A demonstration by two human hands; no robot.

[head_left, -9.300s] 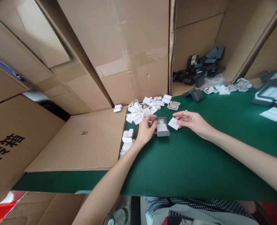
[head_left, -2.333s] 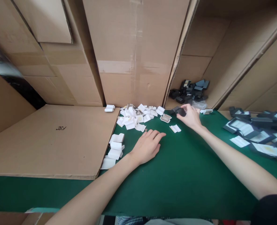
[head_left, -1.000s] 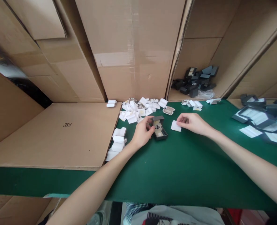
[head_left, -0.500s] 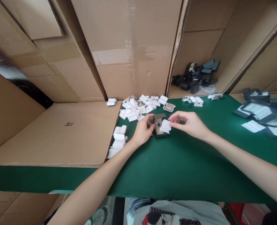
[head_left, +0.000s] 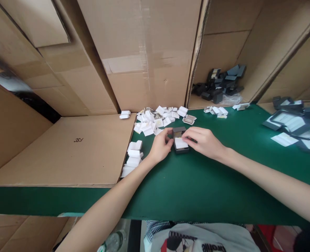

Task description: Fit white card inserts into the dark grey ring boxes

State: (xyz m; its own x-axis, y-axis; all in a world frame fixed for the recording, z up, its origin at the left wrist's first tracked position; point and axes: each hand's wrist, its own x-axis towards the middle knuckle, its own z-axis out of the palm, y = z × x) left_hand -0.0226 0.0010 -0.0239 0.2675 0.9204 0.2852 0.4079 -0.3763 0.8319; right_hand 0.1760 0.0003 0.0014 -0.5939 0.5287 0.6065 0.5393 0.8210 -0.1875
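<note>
White card insert (head_left: 181, 143): likely light, thin, easily creased; best held by edge. Small dark hinged box (head_left: 181, 151): probably light, stiff; grip by sides. Box sits lid-up on green tabletop (head_left: 197, 189), between hands. Left hand (head_left: 160, 145) grasps its left side; right hand (head_left: 203, 141) pinches insert's upper right edge, over box base.

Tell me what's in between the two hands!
In the head view, a dark box with its lid up lies between the left hand and the right hand, with a white piece over its lower part.
</note>
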